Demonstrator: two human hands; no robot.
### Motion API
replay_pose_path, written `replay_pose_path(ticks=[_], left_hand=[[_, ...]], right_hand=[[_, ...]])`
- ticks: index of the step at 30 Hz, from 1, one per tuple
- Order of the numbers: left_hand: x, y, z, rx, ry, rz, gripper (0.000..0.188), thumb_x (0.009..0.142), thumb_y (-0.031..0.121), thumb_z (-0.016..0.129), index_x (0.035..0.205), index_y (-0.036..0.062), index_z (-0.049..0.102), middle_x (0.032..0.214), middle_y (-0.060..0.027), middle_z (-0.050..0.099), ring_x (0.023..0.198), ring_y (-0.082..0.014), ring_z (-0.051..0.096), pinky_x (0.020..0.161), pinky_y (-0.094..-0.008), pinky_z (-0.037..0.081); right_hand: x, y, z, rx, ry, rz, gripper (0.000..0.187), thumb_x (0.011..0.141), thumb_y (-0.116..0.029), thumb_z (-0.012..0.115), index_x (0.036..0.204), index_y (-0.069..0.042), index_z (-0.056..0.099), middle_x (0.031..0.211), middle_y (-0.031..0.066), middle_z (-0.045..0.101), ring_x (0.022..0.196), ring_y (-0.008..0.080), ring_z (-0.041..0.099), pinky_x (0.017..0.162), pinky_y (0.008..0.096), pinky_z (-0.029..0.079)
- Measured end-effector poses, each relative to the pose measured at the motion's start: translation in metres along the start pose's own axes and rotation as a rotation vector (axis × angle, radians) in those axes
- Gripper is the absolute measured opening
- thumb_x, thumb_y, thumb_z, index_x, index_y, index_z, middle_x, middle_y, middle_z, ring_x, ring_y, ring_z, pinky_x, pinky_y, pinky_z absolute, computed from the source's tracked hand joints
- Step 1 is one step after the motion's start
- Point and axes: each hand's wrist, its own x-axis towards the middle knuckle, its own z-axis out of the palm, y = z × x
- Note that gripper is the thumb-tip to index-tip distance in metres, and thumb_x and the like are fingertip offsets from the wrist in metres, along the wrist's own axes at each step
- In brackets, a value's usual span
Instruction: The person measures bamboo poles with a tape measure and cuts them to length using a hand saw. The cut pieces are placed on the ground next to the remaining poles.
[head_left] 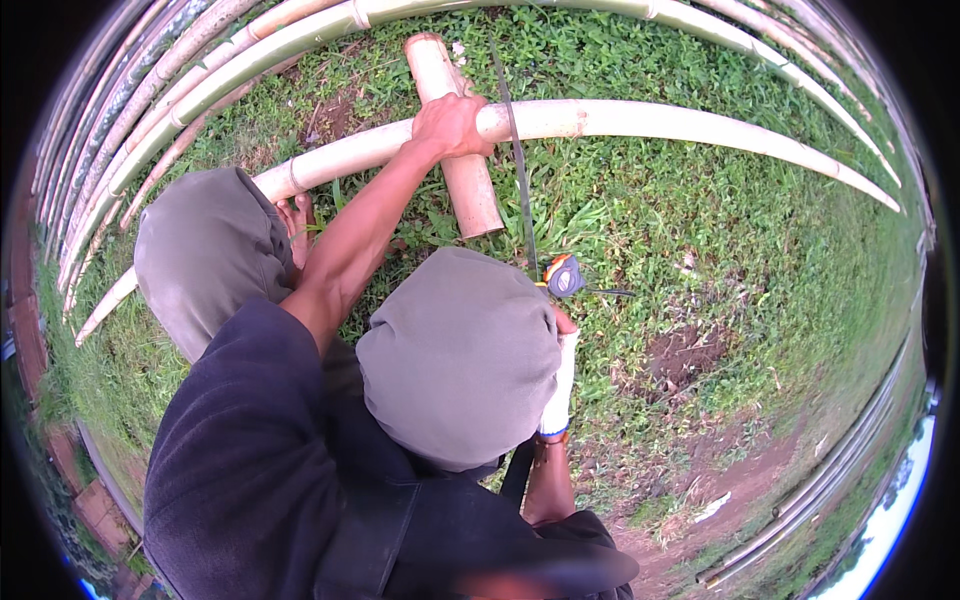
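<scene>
My left hand is closed around a pale bamboo pole, where it crosses a short, thick bamboo piece lying on the grass beneath. Just right of that hand, the long narrow blade of a handsaw lies across the pole. Its near end runs back behind my grey-clad knee. My right hand, in a white glove with bare fingertips, is beside that knee at the saw's near end. The knee hides the handle and most of the fingers. A black and orange tape measure sits on the grass near the right hand.
A long greenish bamboo pole curves across the far side, with several more poles stacked at far left. Thin poles lie at lower right. Bare toes sit close under the pale pole. Grass and a dirt patch surround me.
</scene>
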Motion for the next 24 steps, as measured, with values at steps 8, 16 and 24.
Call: replay_pose_path(ticks=[8, 16, 24], left_hand=[[0.001, -0.010, -0.007, -0.037, -0.082, 0.004, 0.074, 0.064, 0.042, 0.086, 0.128, 0.0060, 0.074, 0.109, -0.0237, 0.080, 0.106, -0.0378, 0.077, 0.098, -0.0485, 0.062], [0.006, 0.005, -0.004, 0.009, -0.036, 0.041, 0.083, 0.062, 0.046, 0.086, 0.135, 0.0092, 0.071, 0.114, -0.0229, 0.080, 0.106, -0.0396, 0.077, 0.099, -0.0495, 0.062], [0.007, -0.020, 0.000, -0.040, -0.104, 0.054, 0.081, 0.061, 0.046, 0.087, 0.132, 0.0105, 0.072, 0.115, -0.0216, 0.080, 0.108, -0.0388, 0.077, 0.102, -0.0487, 0.060]], right_hand=[[-0.049, -0.004, -0.019, 0.133, 0.031, 0.202, 0.057, 0.098, 0.000, 0.068, 0.152, -0.008, 0.051, 0.108, 0.0009, 0.058, 0.086, 0.0083, 0.054, 0.076, 0.0243, 0.046], [0.062, 0.013, 0.002, -0.056, -0.012, -0.141, 0.064, 0.094, -0.001, 0.067, 0.154, -0.006, 0.049, 0.119, 0.0054, 0.060, 0.090, 0.0130, 0.057, 0.085, 0.0281, 0.050], [-0.077, -0.012, -0.031, -0.252, 0.012, -0.055, 0.068, 0.088, 0.008, 0.070, 0.152, -0.007, 0.052, 0.106, 0.0018, 0.061, 0.076, 0.0058, 0.054, 0.071, 0.0218, 0.047]])
